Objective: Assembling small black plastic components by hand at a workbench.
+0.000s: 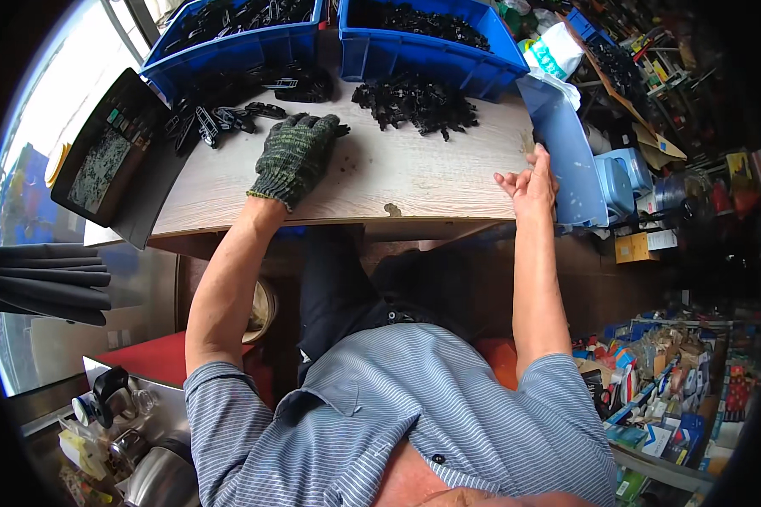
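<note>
Striped shirt (414, 397) nearest; gloved left hand (296, 156) curled palm-down, hold unclear; right hand (534, 186) half-open, seemingly empty.

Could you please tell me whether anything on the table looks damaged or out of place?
Yes: the table has a ragged patch at its front edge, where the pale surface looks chipped. Dark specks also dot the top beside the gloved left hand, perhaps stray debris.
</note>
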A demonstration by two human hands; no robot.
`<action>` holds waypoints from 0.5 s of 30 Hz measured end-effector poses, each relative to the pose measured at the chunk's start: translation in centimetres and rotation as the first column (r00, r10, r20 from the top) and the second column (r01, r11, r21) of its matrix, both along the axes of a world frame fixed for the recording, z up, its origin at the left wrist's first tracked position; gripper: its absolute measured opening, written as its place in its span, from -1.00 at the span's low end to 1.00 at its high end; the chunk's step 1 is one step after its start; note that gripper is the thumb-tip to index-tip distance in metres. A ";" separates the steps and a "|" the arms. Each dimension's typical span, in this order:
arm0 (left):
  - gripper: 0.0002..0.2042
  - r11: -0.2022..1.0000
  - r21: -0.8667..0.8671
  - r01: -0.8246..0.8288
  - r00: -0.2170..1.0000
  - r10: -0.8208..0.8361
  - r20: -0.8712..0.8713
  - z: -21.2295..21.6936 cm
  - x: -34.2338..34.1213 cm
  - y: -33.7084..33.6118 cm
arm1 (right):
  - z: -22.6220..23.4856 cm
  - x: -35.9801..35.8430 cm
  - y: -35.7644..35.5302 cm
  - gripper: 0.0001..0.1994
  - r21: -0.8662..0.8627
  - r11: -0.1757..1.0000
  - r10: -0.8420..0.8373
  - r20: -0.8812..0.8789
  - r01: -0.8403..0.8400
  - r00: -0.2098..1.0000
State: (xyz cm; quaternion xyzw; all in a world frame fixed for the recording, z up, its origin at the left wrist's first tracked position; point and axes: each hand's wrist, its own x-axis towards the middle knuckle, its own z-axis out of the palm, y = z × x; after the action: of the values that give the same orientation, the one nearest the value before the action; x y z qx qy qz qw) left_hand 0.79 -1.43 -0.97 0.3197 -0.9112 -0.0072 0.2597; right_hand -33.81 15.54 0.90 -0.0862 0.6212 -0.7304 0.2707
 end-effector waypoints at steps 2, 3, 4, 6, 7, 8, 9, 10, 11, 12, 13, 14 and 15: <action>-0.79 1.000 -0.028 0.003 0.999 -0.004 -0.042 -0.2 -0.5 0.4 | -0.5 0.2 -0.9 -0.60 0.021 0.998 0.053 -0.010 -0.053 0.999; -0.79 1.000 -0.013 -0.007 0.999 0.006 -0.040 -0.3 -0.7 0.5 | -0.3 0.8 -1.5 -0.64 0.081 0.985 0.156 -0.021 -0.153 0.988; -0.79 1.000 0.003 -0.017 0.999 0.017 -0.038 -0.5 -0.8 0.5 | -0.1 1.5 -1.9 -0.67 0.140 0.958 0.257 -0.026 -0.251 0.966; -0.79 1.000 0.027 -0.015 0.999 0.017 -0.047 -0.5 -1.1 0.6 | 0.3 2.8 -3.0 -0.70 0.185 0.942 0.283 0.016 -0.281 0.959; -0.77 1.000 0.018 0.008 0.999 -0.007 -0.043 -0.4 -1.2 0.6 | 0.3 3.2 -3.6 -0.69 0.275 0.904 0.346 -0.024 -0.327 0.938; -0.74 0.999 0.009 0.032 0.999 -0.032 -0.039 -0.4 -1.3 0.7 | 0.5 3.8 -4.0 -0.69 0.364 0.857 0.411 -0.057 -0.364 0.910; -0.74 1.000 0.011 0.028 0.999 -0.027 -0.038 -0.6 -1.2 0.7 | 1.2 4.7 -4.3 -0.71 0.407 0.814 0.477 -0.061 -0.414 0.877; -0.71 1.000 0.014 0.006 0.995 -0.004 -0.099 -0.9 -1.1 0.7 | 1.2 5.2 -4.8 -0.71 0.407 0.812 0.481 -0.060 -0.418 0.875; -0.68 1.000 0.019 -0.016 0.987 0.019 -0.159 -1.2 -0.9 0.7 | 1.1 5.7 -5.6 -0.71 0.474 0.789 0.484 -0.089 -0.390 0.871; -0.68 1.000 0.019 -0.013 0.987 0.016 -0.161 -0.9 -1.1 0.9 | 1.1 5.7 -6.1 -0.72 0.539 0.766 0.482 -0.122 -0.350 0.868; -0.66 0.999 0.022 -0.034 0.981 0.037 -0.192 -0.5 -1.2 1.2 | 1.1 5.5 -6.3 -0.72 0.540 0.767 0.480 -0.123 -0.347 0.869; -0.65 0.998 0.026 -0.054 0.973 0.059 -0.223 -0.2 -1.2 1.3 | 1.1 5.4 -6.5 -0.73 0.562 0.748 0.505 -0.139 -0.352 0.852; -0.65 0.998 0.027 -0.054 0.973 0.059 -0.224 -0.3 -1.2 1.4 | 0.9 5.5 -6.6 -0.74 0.585 0.728 0.533 -0.152 -0.358 0.833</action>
State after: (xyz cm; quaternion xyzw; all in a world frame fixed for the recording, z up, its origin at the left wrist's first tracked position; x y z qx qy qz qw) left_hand -0.41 -0.07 -1.23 0.3454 -0.8665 -0.0454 0.3575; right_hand -28.36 8.91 1.83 -0.2695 0.7932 -0.4174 0.3521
